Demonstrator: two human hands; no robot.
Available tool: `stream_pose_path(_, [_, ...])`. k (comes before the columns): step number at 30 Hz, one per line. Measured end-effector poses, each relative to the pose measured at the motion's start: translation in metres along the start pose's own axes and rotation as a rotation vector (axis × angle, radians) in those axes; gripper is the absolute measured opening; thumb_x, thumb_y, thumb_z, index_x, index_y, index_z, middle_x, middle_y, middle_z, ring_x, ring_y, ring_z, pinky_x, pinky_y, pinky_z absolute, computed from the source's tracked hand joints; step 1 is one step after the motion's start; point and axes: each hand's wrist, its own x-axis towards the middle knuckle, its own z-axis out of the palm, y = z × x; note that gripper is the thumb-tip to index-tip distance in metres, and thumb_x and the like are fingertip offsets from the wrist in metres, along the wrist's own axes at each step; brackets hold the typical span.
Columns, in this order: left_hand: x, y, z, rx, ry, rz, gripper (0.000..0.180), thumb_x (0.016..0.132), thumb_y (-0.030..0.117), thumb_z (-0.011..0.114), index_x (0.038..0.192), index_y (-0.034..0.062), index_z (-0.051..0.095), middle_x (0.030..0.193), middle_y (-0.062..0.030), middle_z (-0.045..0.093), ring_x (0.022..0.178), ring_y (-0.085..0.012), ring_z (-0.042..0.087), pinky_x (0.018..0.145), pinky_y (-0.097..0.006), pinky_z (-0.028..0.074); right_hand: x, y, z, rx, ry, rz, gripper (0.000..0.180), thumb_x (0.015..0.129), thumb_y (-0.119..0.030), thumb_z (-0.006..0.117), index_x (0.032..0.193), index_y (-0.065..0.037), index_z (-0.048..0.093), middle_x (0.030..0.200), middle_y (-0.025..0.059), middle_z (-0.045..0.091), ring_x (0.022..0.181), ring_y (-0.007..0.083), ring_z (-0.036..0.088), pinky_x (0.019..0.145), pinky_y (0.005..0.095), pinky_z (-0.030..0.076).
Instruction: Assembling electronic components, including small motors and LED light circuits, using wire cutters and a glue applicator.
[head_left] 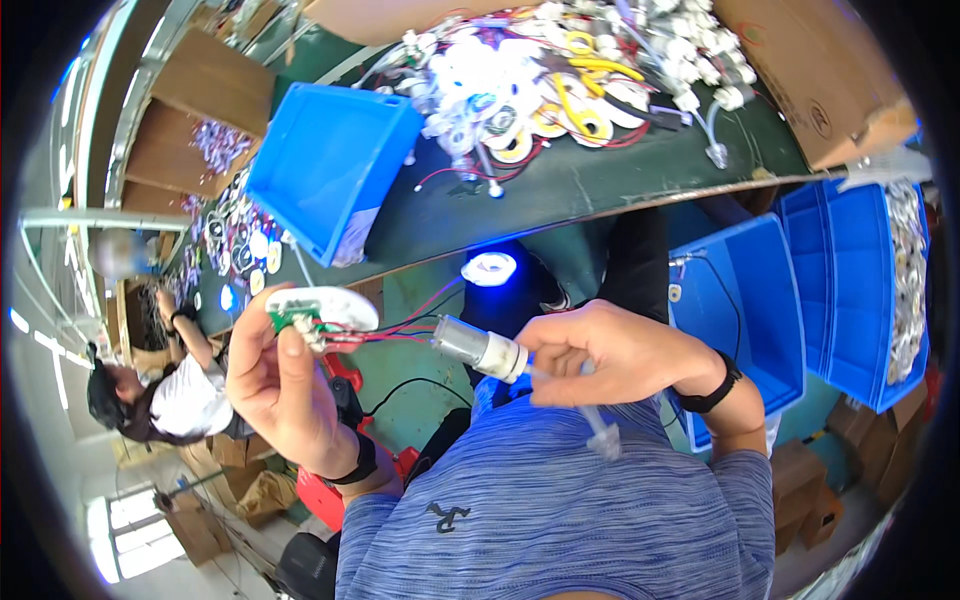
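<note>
My left hand (295,390) pinches a white oval housing (340,303) with a green circuit board (283,314) showing on its near side. Red and black wires lead from it to a small silver motor pump (463,340) with a white end. My right hand (620,350) closes around that white end, and a clear tube (597,425) with a clear flared tip hangs below the fingers. Past the pump, a lit ring light (490,268) glows bluish white and dangles on its wires. Both hands are raised in front of my body, short of the table edge.
A green table (600,185) carries a heap of white pumps, rings and wires (510,90). On its left lies a tilted blue bin (320,165). More blue bins (745,300) stand at right, beside a cardboard box (810,75). A co-worker (190,400) works at far left.
</note>
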Motion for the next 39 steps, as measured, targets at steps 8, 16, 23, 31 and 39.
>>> stream_pose_path(8, [-0.004,-0.006,-0.035,0.035,0.173,-0.033,0.027,0.087,0.007,0.054,0.109,-0.008,0.051,0.092,-0.0137,0.061,0.075,-0.0178,0.063,0.06,-0.028,0.055,0.06,-0.024,-0.026,0.129,-0.157,-0.208,0.029,0.094,-0.028,0.045,0.092,-0.001,0.054,0.072,0.0067,0.064,0.062,0.0065,0.054,0.055,0.0203,0.04])
stream_pose_path(16, [-0.005,-0.027,-0.07,-0.043,0.29,-0.118,0.027,0.088,0.006,0.052,0.112,-0.0065,0.051,0.093,-0.0137,0.062,0.076,-0.0183,0.064,0.06,-0.028,0.057,0.151,-0.085,-0.027,0.259,-0.125,-0.306,0.031,0.094,-0.03,0.043,0.087,-0.002,0.055,0.059,0.0055,0.057,0.045,0.0064,0.045,0.039,0.0181,0.03])
stream_pose_path(23, [-0.002,-0.026,-0.084,-0.114,0.391,-0.104,0.025,0.086,0.006,0.055,0.108,-0.0054,0.055,0.091,-0.012,0.063,0.076,-0.0168,0.064,0.059,-0.027,0.056,0.224,-0.126,-0.029,-0.327,-0.119,-0.604,0.031,0.095,-0.027,0.039,0.083,-0.002,0.053,0.053,0.0024,0.051,0.047,0.0073,0.046,0.046,0.0218,0.037])
stream_pose_path(31, [0.002,-0.03,-0.097,-0.187,0.435,-0.085,0.025,0.086,0.005,0.054,0.109,-0.0061,0.054,0.091,-0.0122,0.063,0.077,-0.0174,0.064,0.059,-0.028,0.056,0.25,-0.179,-0.009,-0.733,-0.147,-0.647,0.03,0.096,-0.026,0.037,0.083,-0.003,0.051,0.052,-0.0003,0.045,0.047,0.0047,0.042,0.046,0.02,0.035])
stream_pose_path(39, [0.009,-0.035,-0.104,-0.219,0.444,-0.069,0.025,0.087,0.006,0.054,0.109,-0.0058,0.054,0.09,-0.0119,0.063,0.076,-0.0173,0.064,0.059,-0.027,0.056,0.272,-0.176,0.001,-0.756,-0.091,-0.668,0.027,0.091,-0.022,0.038,0.075,-0.004,0.051,0.052,0.0028,0.05,0.047,0.0106,0.048,0.046,0.0272,0.039])
